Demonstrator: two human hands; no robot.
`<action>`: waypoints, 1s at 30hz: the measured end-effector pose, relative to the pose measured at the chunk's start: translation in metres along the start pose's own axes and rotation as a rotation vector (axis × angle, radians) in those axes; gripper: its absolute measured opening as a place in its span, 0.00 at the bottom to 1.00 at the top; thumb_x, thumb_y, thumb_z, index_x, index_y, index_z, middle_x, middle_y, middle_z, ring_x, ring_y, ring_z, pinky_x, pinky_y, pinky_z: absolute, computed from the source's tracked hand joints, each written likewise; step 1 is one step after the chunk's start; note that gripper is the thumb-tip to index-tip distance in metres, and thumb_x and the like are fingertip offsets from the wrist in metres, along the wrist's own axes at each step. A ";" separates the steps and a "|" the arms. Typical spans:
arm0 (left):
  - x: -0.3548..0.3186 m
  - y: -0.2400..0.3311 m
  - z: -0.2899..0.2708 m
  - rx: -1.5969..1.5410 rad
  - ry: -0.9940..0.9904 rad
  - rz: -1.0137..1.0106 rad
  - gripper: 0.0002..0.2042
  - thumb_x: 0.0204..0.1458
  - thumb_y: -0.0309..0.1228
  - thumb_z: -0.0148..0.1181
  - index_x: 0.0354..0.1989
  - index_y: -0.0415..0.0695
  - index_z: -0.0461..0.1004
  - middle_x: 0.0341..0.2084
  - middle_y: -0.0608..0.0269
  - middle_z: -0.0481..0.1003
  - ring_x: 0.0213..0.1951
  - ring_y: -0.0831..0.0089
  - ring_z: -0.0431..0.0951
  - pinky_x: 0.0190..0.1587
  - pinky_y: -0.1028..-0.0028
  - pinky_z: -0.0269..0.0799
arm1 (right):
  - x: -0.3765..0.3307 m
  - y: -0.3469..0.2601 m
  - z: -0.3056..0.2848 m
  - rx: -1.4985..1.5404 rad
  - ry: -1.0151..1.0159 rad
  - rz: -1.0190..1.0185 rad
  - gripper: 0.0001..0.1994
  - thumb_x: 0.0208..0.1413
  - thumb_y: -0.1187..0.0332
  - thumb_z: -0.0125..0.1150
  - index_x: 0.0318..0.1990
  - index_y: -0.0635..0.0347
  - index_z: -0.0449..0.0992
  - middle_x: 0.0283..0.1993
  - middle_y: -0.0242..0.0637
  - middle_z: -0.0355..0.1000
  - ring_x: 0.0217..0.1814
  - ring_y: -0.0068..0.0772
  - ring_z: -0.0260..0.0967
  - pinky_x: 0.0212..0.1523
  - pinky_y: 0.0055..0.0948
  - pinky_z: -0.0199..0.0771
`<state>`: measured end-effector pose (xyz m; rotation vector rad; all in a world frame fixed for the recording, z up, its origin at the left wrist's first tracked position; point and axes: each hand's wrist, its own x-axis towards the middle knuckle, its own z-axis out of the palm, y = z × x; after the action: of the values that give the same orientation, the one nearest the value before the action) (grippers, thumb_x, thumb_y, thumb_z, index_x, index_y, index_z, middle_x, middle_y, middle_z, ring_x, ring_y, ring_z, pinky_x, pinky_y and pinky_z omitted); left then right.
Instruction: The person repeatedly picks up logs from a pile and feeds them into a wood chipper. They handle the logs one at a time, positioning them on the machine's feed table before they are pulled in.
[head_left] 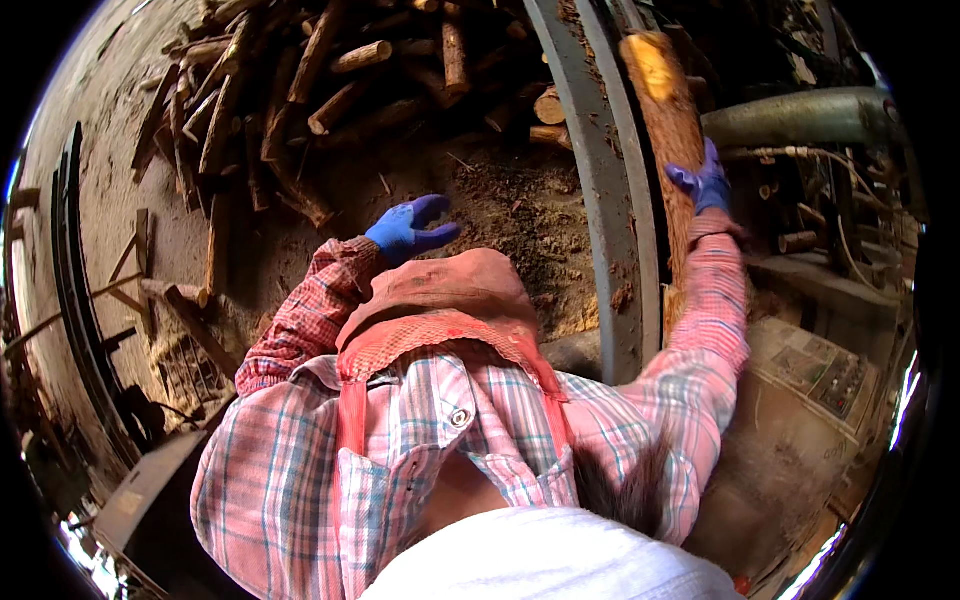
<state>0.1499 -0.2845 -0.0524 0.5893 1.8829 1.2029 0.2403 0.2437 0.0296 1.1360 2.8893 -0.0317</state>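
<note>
My right hand (703,184), in a blue glove, grips a long bark-covered log (667,120) that lies along the grey metal rail (598,190) at the upper right. The log's far end shows a yellow cut face. My left hand (410,230), also in a blue glove, hangs free over the sawdust-covered ground with its fingers spread and nothing in it. Both forearms wear pink plaid sleeves. A reddish apron and my plaid shirt fill the lower middle of the view.
A heap of several short logs (320,90) covers the ground at the top. Loose sticks (150,290) lie at the left by a dark curved rail (75,290). A machine with a control panel (820,370) and a thick grey pipe (800,115) stand at the right.
</note>
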 end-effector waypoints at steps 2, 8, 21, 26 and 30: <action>-0.014 -0.024 -0.012 0.055 0.036 -0.014 0.34 0.48 0.45 0.64 0.58 0.36 0.62 0.53 0.48 0.67 0.55 0.62 0.68 0.59 0.68 0.61 | -0.005 -0.011 0.007 0.134 -0.004 -0.061 0.51 0.32 0.47 0.72 0.66 0.50 0.51 0.61 0.51 0.60 0.62 0.49 0.59 0.59 0.42 0.62; -0.121 -0.088 -0.035 0.017 0.318 -0.221 0.37 0.47 0.53 0.60 0.58 0.36 0.62 0.55 0.45 0.66 0.58 0.56 0.65 0.60 0.64 0.59 | -0.034 -0.080 0.016 0.012 0.328 -0.234 0.32 0.38 0.54 0.70 0.51 0.62 0.68 0.51 0.51 0.68 0.53 0.47 0.67 0.47 0.40 0.72; -0.324 -0.315 -0.127 -0.487 0.883 -0.351 0.30 0.47 0.54 0.58 0.47 0.38 0.71 0.41 0.49 0.74 0.44 0.58 0.74 0.48 0.67 0.68 | -0.384 -0.657 0.285 0.512 -1.312 -0.919 0.29 0.47 0.58 0.66 0.54 0.66 0.67 0.48 0.43 0.72 0.49 0.36 0.70 0.51 0.30 0.68; -0.421 -0.467 -0.168 -1.104 0.953 -0.561 0.23 0.49 0.51 0.58 0.42 0.43 0.74 0.23 0.63 0.70 0.22 0.72 0.67 0.25 0.72 0.63 | -0.423 -0.772 0.306 0.401 -1.331 -0.903 0.26 0.51 0.60 0.64 0.54 0.67 0.68 0.49 0.41 0.71 0.50 0.31 0.68 0.52 0.27 0.67; -0.439 -0.604 -0.216 -1.808 0.961 -0.642 0.22 0.50 0.52 0.56 0.43 0.46 0.69 0.21 0.66 0.63 0.20 0.75 0.59 0.21 0.72 0.53 | -0.403 -0.795 0.395 0.476 -1.344 -0.682 0.26 0.50 0.61 0.64 0.53 0.68 0.68 0.48 0.41 0.71 0.49 0.31 0.68 0.51 0.29 0.68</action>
<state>0.2425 -0.9827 -0.3812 -1.5976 0.6263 2.1422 0.0047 -0.6253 -0.3442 -0.0735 1.8270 -1.0503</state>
